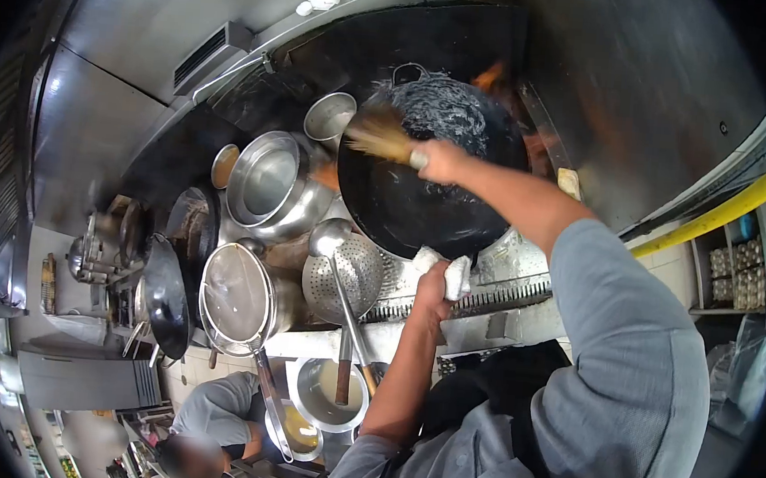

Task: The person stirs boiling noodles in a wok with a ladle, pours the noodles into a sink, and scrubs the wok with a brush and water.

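A large black wok [385,208] sits over a burner, with water swirling in its far part and flames [488,76] beside its rim. My right hand [443,161] is closed round the handle of a bamboo wok brush [383,141]. The bristles are blurred by motion over the wok's left side. At the near rim, my left hand [433,287] is closed on a folded white cloth [457,278]. The cloth lies against the wok's edge, and whatever wok handle is under it is hidden.
Left of the wok stand a metal pot of water [267,182], a small metal bowl [330,115], a perforated skimmer [358,277], a ladle [330,235] and a mesh strainer [235,291]. Another person [219,418] is at lower left. A yellow hose [713,213] runs at right.
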Tool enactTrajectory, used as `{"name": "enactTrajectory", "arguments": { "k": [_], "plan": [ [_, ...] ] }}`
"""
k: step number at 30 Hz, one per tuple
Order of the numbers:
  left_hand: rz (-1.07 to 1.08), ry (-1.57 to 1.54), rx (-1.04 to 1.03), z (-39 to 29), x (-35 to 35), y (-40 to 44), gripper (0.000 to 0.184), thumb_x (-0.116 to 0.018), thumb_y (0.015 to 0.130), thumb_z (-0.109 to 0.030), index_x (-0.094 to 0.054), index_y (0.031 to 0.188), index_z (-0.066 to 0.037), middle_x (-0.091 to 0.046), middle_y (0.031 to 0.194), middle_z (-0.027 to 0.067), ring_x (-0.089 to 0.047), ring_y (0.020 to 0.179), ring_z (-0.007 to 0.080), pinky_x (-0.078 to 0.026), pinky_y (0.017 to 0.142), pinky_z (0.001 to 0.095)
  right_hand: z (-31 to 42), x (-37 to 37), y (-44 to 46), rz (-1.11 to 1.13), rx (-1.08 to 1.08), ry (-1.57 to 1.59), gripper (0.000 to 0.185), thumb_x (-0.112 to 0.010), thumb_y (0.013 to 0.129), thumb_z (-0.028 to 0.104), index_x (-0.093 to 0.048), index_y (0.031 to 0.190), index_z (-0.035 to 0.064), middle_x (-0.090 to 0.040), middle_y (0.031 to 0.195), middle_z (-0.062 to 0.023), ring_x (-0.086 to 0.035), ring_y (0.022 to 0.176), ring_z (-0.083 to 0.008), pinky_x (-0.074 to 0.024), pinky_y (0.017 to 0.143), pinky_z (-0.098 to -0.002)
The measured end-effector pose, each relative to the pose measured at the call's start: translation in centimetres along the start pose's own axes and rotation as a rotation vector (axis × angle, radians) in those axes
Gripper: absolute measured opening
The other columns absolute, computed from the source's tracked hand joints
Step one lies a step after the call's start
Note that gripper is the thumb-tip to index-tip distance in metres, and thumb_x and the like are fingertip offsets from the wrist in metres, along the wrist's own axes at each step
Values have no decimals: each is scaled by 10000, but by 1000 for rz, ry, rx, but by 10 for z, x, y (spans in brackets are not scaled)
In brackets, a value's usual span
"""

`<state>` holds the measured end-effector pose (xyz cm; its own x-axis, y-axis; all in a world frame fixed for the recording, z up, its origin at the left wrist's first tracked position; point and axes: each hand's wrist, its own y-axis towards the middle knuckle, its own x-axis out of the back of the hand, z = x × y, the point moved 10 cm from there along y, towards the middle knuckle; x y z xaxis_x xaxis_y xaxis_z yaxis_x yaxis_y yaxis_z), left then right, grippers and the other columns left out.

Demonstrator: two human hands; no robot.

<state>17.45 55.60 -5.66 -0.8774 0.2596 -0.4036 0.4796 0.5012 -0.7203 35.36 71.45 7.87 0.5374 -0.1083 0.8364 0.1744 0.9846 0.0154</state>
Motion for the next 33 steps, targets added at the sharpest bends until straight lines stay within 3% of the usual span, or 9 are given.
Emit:
{"name": "enactTrajectory", "arguments": {
  "k": [4,8,12,14,18,24,27,32,33],
  "plan": [
    [140,72,-31,-1,3,6,173,-462,914,-223,-586,863,-113,-630,767,47,-617,656,206,-530,602,404,14,-44,-64,266,170,175,730,-729,704,214,-475,1387,248,-660,1077,-187,-634,1005,-358,-505,879,-414],
    [73,26,-58,-14,39,12,163,-514,906,-242,-582,983,-116,-654,833,48,-640,702,196,-542,631,401,-17,29,-160,593,171,-300,683,-724,696,194,-525,1349,220,-664,1101,-163,-639,1002,-335,-503,881,-402],
    [-190,-7,-183,-32,47,-14,404,-657,827,-340,-611,1059,-13,-668,874,86,-657,683,212,-540,548,366,-36,66,-140,543,53,-516,648,-718,689,181,-562,1315,246,-671,1088,-157,-643,986,-324,-506,874,-406],
    [-377,155,-288,-39,52,-24,452,-676,794,-335,-613,1029,46,-653,864,115,-641,666,221,-523,545,366,8,19,-122,533,438,-191,638,-721,677,156,-583,1288,275,-686,1008,-165,-661,918,-318,-525,822,-408],
    [-323,108,-220,-29,49,-16,382,-626,776,-256,-619,958,79,-639,843,135,-628,652,227,-502,554,363,12,-19,-19,243,105,139,659,-758,639,129,-594,1260,278,-693,879,-154,-678,804,-325,-540,725,-409],
    [-303,184,-252,-33,53,-14,195,-570,810,-199,-620,871,-20,-626,800,86,-619,648,199,-496,552,348,37,-7,-126,451,397,-37,675,-746,656,139,-568,1305,191,-685,1025,-151,-654,954,-329,-511,863,-396],
    [-379,243,-285,-39,54,-18,415,-615,803,-244,-627,979,132,-664,885,153,-628,738,237,-485,662,355,46,-9,-89,391,447,-42,658,-706,688,170,-552,1323,247,-676,1027,-178,-662,942,-332,-520,857,-406],
    [-330,205,-311,-41,48,-23,454,-623,796,-258,-623,1011,142,-670,925,175,-625,757,240,-477,674,364,21,-19,31,-198,-57,111,448,-606,768,171,-602,1215,140,-677,1010,-178,-676,849,-359,-549,754,-455],
    [-372,256,-325,-44,52,-25,467,-625,792,-267,-621,1010,145,-670,924,181,-626,772,247,-476,684,363,25,-21,15,6,-114,180,473,-607,773,196,-592,1243,145,-677,1010,-179,-680,819,-354,-551,743,-446]
  ]
}}
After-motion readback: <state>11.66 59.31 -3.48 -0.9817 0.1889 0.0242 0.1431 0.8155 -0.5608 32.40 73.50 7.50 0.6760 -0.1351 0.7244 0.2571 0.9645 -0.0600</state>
